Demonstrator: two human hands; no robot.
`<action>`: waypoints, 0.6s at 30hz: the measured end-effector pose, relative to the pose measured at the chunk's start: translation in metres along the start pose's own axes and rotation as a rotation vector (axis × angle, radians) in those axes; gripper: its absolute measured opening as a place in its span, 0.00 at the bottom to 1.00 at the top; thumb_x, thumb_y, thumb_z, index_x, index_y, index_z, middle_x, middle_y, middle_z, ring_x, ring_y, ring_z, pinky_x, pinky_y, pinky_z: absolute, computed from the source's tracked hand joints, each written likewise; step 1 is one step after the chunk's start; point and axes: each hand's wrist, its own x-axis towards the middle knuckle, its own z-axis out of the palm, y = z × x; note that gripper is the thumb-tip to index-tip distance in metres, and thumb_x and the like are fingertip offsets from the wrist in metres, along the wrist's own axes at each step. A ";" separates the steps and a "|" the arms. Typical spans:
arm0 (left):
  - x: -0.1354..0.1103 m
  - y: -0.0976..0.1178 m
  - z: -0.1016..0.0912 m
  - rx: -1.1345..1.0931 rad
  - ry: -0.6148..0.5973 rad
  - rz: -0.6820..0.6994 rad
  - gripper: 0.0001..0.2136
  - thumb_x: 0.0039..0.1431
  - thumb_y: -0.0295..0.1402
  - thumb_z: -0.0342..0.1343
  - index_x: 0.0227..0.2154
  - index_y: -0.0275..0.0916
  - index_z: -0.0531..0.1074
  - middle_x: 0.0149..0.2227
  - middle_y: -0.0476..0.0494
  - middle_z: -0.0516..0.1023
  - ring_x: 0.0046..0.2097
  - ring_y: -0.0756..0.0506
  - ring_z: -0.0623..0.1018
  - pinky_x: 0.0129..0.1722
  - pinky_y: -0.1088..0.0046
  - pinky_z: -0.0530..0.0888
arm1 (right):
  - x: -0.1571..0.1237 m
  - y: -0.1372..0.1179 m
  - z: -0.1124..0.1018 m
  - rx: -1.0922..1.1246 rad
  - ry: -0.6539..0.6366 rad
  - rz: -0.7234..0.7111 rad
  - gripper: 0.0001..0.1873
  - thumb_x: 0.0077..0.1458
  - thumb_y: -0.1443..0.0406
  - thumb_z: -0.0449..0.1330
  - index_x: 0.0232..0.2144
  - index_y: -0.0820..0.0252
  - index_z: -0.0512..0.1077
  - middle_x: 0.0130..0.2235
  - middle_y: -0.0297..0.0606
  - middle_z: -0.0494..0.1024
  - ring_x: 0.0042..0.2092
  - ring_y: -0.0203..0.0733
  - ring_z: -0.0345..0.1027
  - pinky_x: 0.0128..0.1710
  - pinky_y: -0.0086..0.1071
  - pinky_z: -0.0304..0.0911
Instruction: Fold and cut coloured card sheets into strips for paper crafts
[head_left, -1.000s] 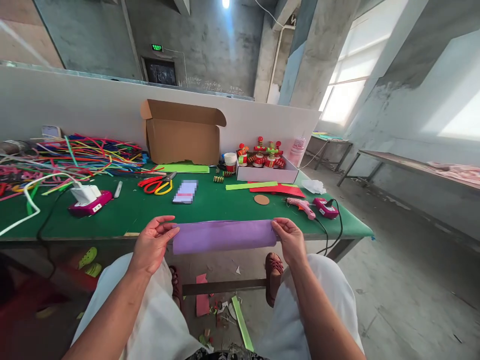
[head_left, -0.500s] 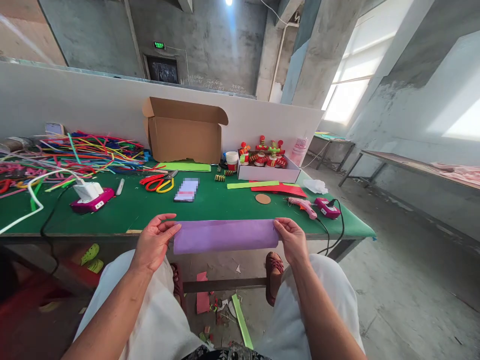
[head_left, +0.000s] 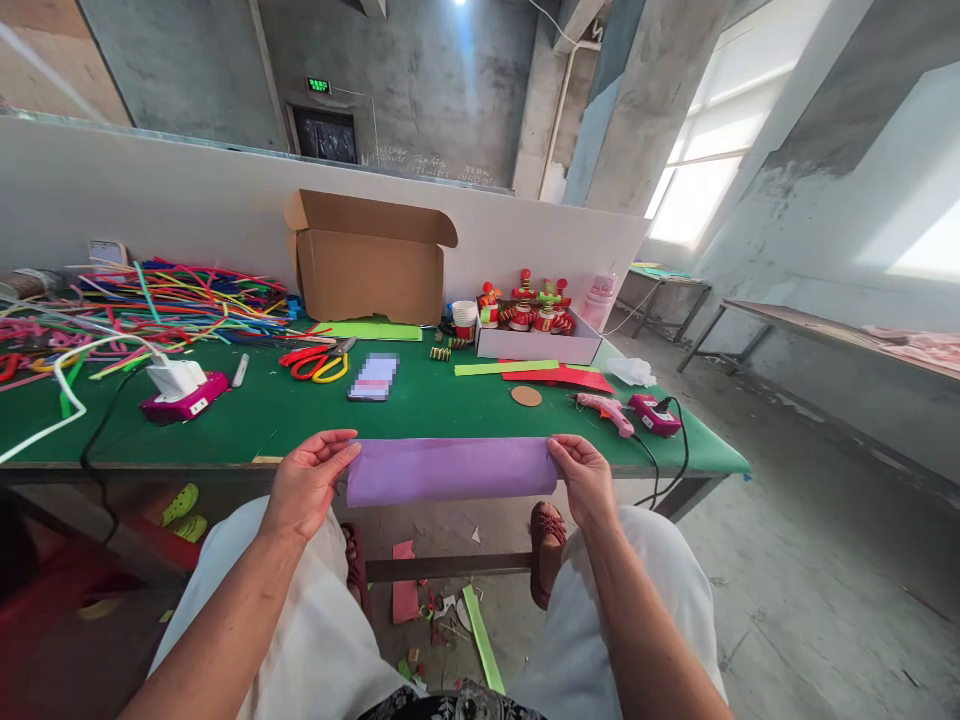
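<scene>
A wide strip of purple paper [head_left: 451, 470] is stretched out level in front of the table edge, above my lap. My left hand [head_left: 309, 482] pinches its upper left corner between thumb and fingers. At the opposite end, my right hand [head_left: 587, 475] is closed on the upper right corner in the same way. The sheet bows slightly along its lower side. Beyond it on the green tabletop [head_left: 450, 415] lie a phone [head_left: 373, 377] and a round brown cardboard disc [head_left: 526, 396].
Red and yellow scissors [head_left: 315, 362] lie left of the phone. A pink glue gun [head_left: 606, 413] is wired to a power block [head_left: 654, 414]. A white box [head_left: 536, 347] holds several red figures. Colourful pipe cleaners [head_left: 187, 300] heap at left; an open cardboard box [head_left: 369, 265] stands behind.
Almost nothing differs. Both hands hold the purple paper in the same place, and the view has tilted very slightly.
</scene>
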 end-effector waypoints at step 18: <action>0.004 -0.007 -0.003 0.046 -0.005 0.074 0.24 0.25 0.44 0.73 0.30 0.39 0.78 0.29 0.48 0.77 0.32 0.48 0.74 0.33 0.71 0.70 | -0.001 -0.001 0.000 -0.004 0.004 0.000 0.24 0.27 0.50 0.78 0.26 0.57 0.78 0.26 0.34 0.79 0.27 0.36 0.67 0.25 0.29 0.59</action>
